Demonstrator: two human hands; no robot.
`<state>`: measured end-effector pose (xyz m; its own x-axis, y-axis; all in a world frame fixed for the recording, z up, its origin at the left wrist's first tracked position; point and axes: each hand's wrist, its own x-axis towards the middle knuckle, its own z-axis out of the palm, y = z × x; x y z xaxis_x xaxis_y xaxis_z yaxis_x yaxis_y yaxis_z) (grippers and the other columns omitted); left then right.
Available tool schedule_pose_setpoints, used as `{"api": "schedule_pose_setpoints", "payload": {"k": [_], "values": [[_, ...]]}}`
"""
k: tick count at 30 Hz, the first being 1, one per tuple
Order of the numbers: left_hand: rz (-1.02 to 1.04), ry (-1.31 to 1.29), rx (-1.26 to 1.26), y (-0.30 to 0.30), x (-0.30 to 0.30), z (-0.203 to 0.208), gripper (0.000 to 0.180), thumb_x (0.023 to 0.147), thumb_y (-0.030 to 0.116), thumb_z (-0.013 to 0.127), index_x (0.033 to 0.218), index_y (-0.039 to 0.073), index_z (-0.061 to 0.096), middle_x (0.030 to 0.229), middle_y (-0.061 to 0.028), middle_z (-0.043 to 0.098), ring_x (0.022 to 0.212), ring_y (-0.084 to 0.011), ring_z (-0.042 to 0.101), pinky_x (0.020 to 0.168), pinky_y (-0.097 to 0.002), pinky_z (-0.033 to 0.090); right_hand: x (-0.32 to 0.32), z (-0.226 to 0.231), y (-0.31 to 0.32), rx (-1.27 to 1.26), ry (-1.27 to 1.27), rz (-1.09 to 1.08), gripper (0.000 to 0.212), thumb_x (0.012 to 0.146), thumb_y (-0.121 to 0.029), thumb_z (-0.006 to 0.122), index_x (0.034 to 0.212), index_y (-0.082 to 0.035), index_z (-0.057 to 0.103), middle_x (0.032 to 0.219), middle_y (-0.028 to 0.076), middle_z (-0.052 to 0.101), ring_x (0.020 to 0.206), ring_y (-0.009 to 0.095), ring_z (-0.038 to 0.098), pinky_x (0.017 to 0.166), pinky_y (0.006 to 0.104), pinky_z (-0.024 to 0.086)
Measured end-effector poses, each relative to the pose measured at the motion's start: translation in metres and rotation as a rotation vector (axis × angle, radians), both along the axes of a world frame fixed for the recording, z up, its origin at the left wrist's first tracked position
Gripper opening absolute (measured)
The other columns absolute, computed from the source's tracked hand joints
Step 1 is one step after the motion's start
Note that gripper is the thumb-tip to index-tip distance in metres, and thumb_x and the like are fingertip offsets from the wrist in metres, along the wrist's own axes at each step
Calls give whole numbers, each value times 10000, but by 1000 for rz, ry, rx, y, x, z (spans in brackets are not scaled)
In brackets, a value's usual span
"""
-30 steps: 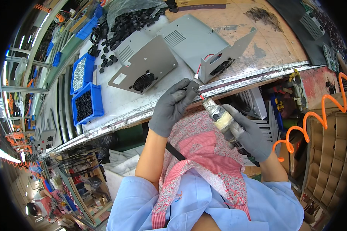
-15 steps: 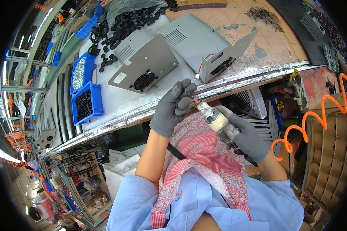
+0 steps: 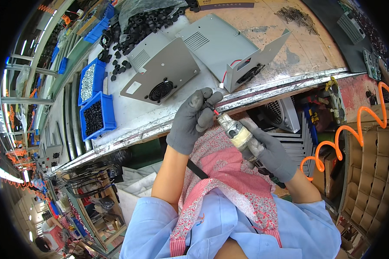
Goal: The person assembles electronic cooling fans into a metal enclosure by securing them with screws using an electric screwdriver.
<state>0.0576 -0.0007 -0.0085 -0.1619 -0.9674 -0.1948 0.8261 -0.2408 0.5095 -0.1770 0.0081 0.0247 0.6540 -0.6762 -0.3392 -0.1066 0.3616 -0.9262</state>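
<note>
My right hand (image 3: 273, 156) is wrapped round a power screwdriver (image 3: 238, 135), its worn body bound with pale tape. The red-tipped bit points up and left at my left hand (image 3: 188, 123). Both hands wear grey gloves. The left fingers are curled and pressed together at the bit's tip, over something small and dark that I cannot make out. Just beyond them, on the bench, stands a bent grey metal panel (image 3: 177, 64) with a black round fan (image 3: 161, 90). To its right is a second grey housing (image 3: 222, 36) with another fan (image 3: 250, 74) and a red wire.
Blue bins with silvery small parts (image 3: 87, 84) and black screws (image 3: 94, 116) stand at the left. Black caps (image 3: 147, 26) lie heaped behind the panels. An orange coiled hose (image 3: 341, 129) hangs at the right. The bench's metal edge (image 3: 285, 85) runs just past my hands.
The screwdriver and my right hand have shifted slightly up and left, bringing the bit closer in to the left fingers. The orange hose has swayed a little. The panels stay put.
</note>
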Motion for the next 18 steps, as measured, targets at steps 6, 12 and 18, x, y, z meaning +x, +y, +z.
{"api": "schedule_pose_setpoints", "payload": {"k": [6, 12, 18], "values": [[-13, -182, -67, 0, 4, -1, 319, 918, 275, 509, 1105, 17, 527, 1052, -168, 611, 405, -53, 369, 361, -168, 311, 1, -1, 0, 172, -53, -20, 538, 901, -196, 439, 1401, -76, 278, 833, 58, 517, 658, 84, 509, 519, 217, 488], [-16, -122, -13, -3, -10, 9, 427, 898, 282, 534, 1197, -15, 467, 1068, -181, 609, 515, -81, 496, 415, -174, 388, 1, -8, 0, 91, -131, -73, 554, 882, -161, 456, 1399, -69, 279, 788, 55, 505, 595, 88, 511, 499, 213, 478], [-27, 193, -19, -2, -11, 3, 490, 861, 216, 573, 1252, -29, 409, 1057, -144, 595, 791, -138, 599, 561, -209, 485, -2, -2, -10, -75, -69, -135, 728, 772, -142, 631, 1401, -61, 272, 1007, 109, 582, 878, 183, 595, 782, 293, 495]]}}
